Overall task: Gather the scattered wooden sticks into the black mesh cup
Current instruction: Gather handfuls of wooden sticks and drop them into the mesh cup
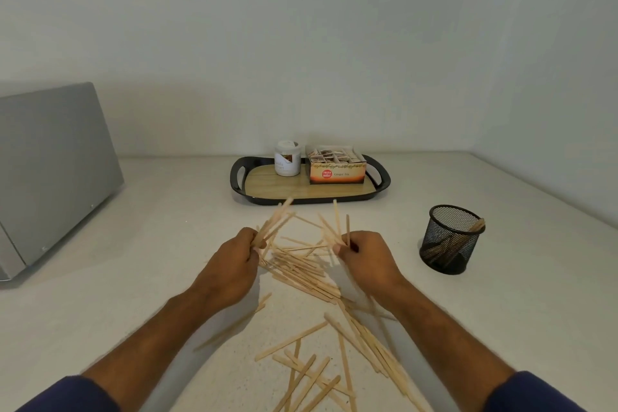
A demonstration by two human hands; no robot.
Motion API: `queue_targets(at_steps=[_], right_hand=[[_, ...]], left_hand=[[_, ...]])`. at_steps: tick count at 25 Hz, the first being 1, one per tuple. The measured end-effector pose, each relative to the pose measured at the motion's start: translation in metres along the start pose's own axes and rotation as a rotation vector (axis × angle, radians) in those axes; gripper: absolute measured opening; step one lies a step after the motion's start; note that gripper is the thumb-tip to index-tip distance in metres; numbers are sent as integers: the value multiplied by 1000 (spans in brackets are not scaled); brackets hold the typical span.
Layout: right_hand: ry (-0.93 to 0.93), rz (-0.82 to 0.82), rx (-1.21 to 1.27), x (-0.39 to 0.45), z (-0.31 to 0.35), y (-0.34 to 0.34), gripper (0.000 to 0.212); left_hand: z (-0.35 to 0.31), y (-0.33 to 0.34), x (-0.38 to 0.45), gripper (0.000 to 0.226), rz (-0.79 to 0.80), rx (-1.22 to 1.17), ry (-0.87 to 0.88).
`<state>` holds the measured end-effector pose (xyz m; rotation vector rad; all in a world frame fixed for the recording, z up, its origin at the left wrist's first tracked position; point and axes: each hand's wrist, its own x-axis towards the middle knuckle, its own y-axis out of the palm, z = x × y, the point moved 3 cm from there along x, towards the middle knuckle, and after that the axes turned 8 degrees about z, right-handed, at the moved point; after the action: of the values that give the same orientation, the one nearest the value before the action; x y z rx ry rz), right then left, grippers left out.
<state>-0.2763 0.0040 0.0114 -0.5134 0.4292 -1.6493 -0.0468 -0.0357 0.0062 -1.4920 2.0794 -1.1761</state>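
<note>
Pale wooden sticks [302, 273] lie scattered over the white counter between and below my hands. My left hand [234, 264] grips a bundle of sticks [276, 221] that fans up and to the right. My right hand [364, 259] holds several sticks [337, 221] that point upward. The black mesh cup [449, 239] stands upright to the right of my right hand, apart from it, with a few sticks leaning inside.
A black tray [309, 192] with a wood-look base sits at the back, bearing a white jar [287, 158] and an open tea box [336, 164]. A grey appliance [50, 174] stands at the left. The wall runs along the back and right.
</note>
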Motion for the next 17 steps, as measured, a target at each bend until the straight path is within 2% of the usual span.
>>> queue_targets(at_steps=[5, 10, 11, 13, 15, 17], right_hand=[[90, 49, 674, 4, 10, -5, 21], [126, 75, 1125, 9, 25, 5, 21], [124, 87, 1179, 10, 29, 7, 21], [109, 134, 1205, 10, 35, 11, 32], [84, 172, 1092, 9, 41, 17, 56], [45, 177, 903, 7, 46, 24, 60]], left_hand=[[-21, 0, 8, 20, -112, -477, -148], [-48, 14, 19, 11, 12, -847, -311], [-54, 17, 21, 5, 40, -845, -312], [-63, 24, 22, 15, 87, -679, -266], [-74, 33, 20, 28, 112, -541, -152], [-83, 43, 17, 38, 83, -435, -13]])
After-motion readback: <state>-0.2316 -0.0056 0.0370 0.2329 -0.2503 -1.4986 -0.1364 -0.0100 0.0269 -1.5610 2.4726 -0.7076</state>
